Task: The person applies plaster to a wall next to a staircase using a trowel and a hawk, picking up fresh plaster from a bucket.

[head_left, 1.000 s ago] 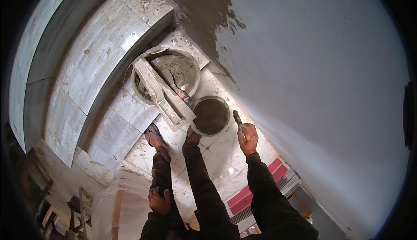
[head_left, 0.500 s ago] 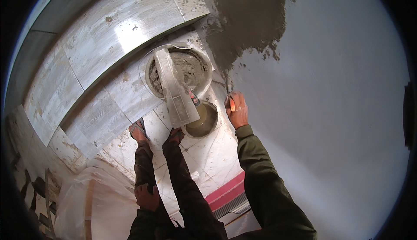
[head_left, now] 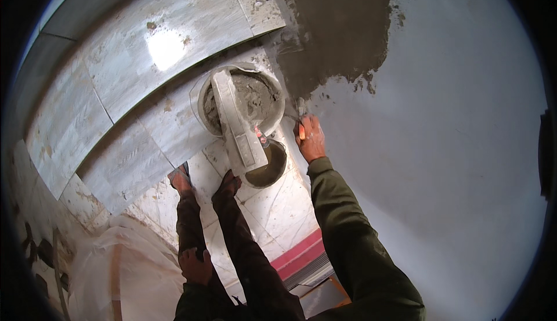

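Observation:
My right hand (head_left: 311, 137) grips a small orange-handled trowel (head_left: 301, 130), its blade against the foot of the pale wall (head_left: 447, 147), just below a patch of wet grey plaster (head_left: 333, 25). My left hand (head_left: 196, 264) rests on my left trouser leg with fingers loosely bent, holding no tool. Left of the trowel stands a bucket of thick grey mortar (head_left: 258, 93); a long plastered float (head_left: 235, 126) lies across it, with a red-handled trowel (head_left: 259, 133) beside that. A smaller container of murky liquid (head_left: 268, 170) stands partly under the float.
Tiled stair steps (head_left: 139, 71) rise at the left and back, spattered with mortar. My sandalled feet stand on white floor tiles (head_left: 272, 216). Translucent plastic sheeting (head_left: 139, 269) is at lower left, a red striped item (head_left: 297, 257) behind my right arm.
My right hand has moved up and leftward with the trowel to the wall's foot. The view has turned, showing more of the plaster patch. My left hand still rests on my leg.

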`<state>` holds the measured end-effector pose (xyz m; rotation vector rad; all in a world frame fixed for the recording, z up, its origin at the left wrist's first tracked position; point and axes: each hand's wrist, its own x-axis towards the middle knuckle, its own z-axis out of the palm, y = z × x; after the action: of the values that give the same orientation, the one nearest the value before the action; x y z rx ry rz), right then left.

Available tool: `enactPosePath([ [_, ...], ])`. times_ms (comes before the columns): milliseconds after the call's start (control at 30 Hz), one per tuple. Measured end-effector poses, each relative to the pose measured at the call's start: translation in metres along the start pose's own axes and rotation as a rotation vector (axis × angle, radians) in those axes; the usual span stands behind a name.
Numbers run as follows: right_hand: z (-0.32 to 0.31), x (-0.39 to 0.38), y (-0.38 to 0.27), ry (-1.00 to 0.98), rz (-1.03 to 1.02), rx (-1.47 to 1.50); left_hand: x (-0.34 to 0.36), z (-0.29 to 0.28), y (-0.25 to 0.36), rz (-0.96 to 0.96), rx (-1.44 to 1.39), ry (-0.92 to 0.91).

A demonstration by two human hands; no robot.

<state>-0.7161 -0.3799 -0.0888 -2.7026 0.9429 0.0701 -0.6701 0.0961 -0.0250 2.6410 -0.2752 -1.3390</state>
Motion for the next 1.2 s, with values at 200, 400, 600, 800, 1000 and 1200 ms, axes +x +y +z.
enactPosePath([
  [200, -0.039, 0.015, -0.033, 0.287, -0.02, 0.02, 0.001, -0.005, -0.004, -0.062, 0.02, -0.071],
  [400, -0.046, 0.015, -0.026, 0.207, -0.041, 0.001, 0.008, -0.009, 0.006, -0.05, -0.007, -0.006],
  [600, -0.099, 0.044, -0.066, 0.525, -0.145, 0.001, 0.007, -0.018, -0.002, -0.056, 0.001, -0.066],
  [800, -0.066, 0.007, -0.041, 0.387, -0.07, 0.016, 0.011, -0.014, 0.005, -0.065, 0.012, -0.021],
  [1000, -0.126, 0.026, -0.064, 0.485, -0.1, 0.003, 0.01, -0.014, 0.002, -0.054, 0.025, -0.012],
  [1200, -0.242, 0.054, -0.108, 0.634, -0.236, -0.043, 0.016, -0.017, 0.008, -0.063, 0.01, 0.017],
])
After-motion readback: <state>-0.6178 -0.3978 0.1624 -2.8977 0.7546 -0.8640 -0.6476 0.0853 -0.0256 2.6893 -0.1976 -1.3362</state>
